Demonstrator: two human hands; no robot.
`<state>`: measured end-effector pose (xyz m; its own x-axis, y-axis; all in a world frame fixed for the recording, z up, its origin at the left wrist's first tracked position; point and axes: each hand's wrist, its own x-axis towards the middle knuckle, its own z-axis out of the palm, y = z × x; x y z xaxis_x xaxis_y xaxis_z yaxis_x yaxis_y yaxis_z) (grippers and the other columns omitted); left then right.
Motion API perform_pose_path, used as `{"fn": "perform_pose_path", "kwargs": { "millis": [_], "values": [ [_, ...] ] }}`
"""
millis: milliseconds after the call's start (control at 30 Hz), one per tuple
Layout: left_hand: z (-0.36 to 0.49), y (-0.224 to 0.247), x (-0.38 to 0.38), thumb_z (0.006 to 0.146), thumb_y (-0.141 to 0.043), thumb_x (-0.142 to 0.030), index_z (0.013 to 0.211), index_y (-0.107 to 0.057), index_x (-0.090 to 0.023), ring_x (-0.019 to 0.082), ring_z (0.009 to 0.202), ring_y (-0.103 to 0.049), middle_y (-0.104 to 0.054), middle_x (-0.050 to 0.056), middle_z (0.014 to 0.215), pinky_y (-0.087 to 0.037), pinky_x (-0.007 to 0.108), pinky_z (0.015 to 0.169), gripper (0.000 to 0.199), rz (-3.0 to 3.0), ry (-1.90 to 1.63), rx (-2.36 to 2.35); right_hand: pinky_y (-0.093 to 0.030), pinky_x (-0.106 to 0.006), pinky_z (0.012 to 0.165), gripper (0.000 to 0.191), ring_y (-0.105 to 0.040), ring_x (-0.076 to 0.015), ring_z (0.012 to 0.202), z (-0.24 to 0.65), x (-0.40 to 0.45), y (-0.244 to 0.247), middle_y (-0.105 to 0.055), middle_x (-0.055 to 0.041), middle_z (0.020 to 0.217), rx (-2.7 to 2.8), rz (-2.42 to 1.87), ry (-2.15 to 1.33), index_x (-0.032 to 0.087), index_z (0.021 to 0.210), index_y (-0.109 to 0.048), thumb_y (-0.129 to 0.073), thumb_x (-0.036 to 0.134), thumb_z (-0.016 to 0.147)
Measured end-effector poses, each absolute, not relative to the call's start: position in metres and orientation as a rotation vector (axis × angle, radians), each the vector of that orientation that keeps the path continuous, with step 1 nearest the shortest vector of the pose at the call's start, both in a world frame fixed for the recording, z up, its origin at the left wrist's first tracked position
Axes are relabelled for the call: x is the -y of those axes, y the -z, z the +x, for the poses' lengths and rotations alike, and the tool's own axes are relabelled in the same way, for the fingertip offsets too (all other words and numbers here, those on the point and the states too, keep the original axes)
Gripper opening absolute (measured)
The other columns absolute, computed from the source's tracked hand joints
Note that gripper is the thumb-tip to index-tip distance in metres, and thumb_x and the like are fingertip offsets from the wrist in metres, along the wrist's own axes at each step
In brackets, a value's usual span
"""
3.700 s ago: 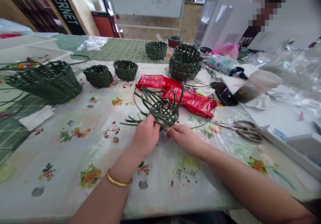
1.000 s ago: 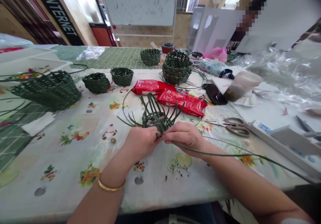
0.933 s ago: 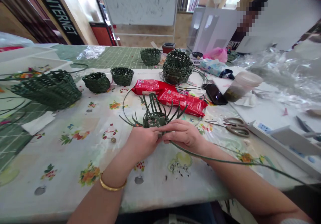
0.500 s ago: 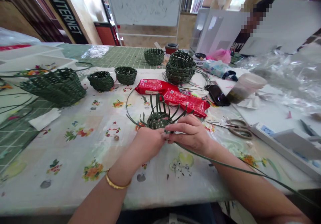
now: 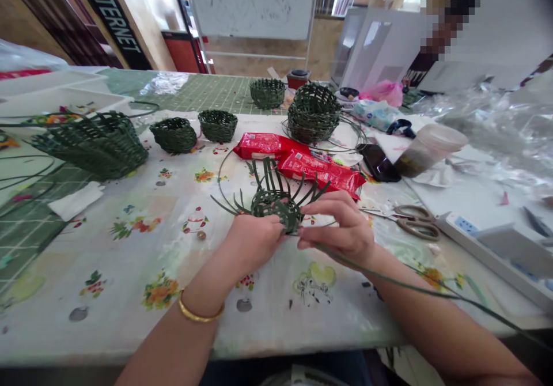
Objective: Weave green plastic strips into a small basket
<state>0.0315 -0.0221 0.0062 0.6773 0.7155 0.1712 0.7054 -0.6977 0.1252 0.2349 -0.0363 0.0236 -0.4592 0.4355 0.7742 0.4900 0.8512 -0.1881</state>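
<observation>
My left fingers (image 5: 273, 226) pinched the half-woven basket (image 5: 290, 216) over the worktop (image 5: 173, 253), my right fingers (image 5: 324, 206) beside it, though whether gripping I couldn't tell, and the long strand (image 5: 432, 292) crossing my forearm (image 5: 432, 322) could have snagged, loosening the weave.

In white capitals on the slanting black sign (image 5: 113, 20) at the far left, the word "INTERNET" reads clearly, running downward along the band, with a short dash before it at the picture's top edge. A few white capitals, partly cut off and perhaps ending in "TI", stand on a dark surface (image 5: 417, 76) at the upper right. The red packets (image 5: 320, 170) bear pale print and small square codes too fine to read, and the dark marks on the whiteboard (image 5: 254, 3) form no legible words.
</observation>
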Motion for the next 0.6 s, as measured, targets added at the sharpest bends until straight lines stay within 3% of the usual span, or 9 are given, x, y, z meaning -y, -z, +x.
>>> {"fn": "perform_pose_path", "kwargs": {
  "millis": [100, 300, 400, 500, 600],
  "values": [
    [0.037, -0.002, 0.026, 0.085, -0.048, -0.023, 0.08, -0.067, -0.017, 0.017, 0.058, -0.062, -0.066, 0.006, 0.071, -0.031, 0.025, 0.044, 0.02, 2.918, -0.235, -1.207, -0.04, -0.037, 0.088, 0.008, -0.056, -0.018, 0.105, 0.233, 0.039, -0.026, -0.07, 0.0031, 0.103, 2.31, -0.546, 0.233, 0.029, 0.087, -0.067, -0.068, 0.028, 0.08],
    [0.04, 0.002, 0.028, 0.089, -0.043, -0.024, 0.079, -0.065, -0.017, 0.017, 0.055, -0.06, -0.064, 0.005, 0.071, -0.029, 0.026, 0.043, 0.025, 3.023, -0.311, -1.164, -0.037, -0.035, 0.077, 0.012, -0.057, -0.0159, 0.085, 0.236, 0.035, -0.023, -0.072, 0.0043, 0.085, 2.282, -0.762, 0.367, 0.028, 0.091, -0.064, -0.066, 0.034, 0.081],
    [0.041, -0.001, 0.029, 0.089, -0.044, -0.02, 0.084, -0.066, -0.018, 0.016, 0.057, -0.061, -0.065, 0.005, 0.074, -0.03, 0.025, 0.044, 0.023, 3.028, -0.238, -1.126, -0.036, -0.037, 0.083, 0.014, -0.054, -0.0197, 0.1, 0.241, 0.032, -0.025, -0.07, 0.0012, 0.105, 2.314, -0.823, 0.39, 0.026, 0.089, -0.064, -0.063, 0.038, 0.083],
    [0.041, -0.006, 0.03, 0.087, -0.045, -0.017, 0.082, -0.066, -0.017, 0.017, 0.059, -0.062, -0.066, 0.007, 0.077, -0.032, 0.025, 0.045, 0.022, 3.003, -0.179, -1.119, -0.035, -0.04, 0.088, 0.011, -0.049, -0.0213, 0.112, 0.246, 0.031, -0.03, -0.066, 0.0045, 0.116, 2.399, -0.703, 0.396, 0.027, 0.089, -0.063, -0.063, 0.037, 0.083],
    [0.039, -0.009, 0.029, 0.087, -0.048, -0.023, 0.081, -0.066, -0.018, 0.017, 0.063, -0.063, -0.067, 0.004, 0.082, -0.033, 0.024, 0.047, 0.02, 2.919, -0.232, -1.157, -0.039, -0.037, 0.082, 0.012, -0.055, -0.0171, 0.098, 0.25, 0.034, -0.033, -0.071, 0.006, 0.104, 2.343, -0.56, 0.453, 0.027, 0.087, -0.063, -0.069, 0.035, 0.079]
  ]
}}
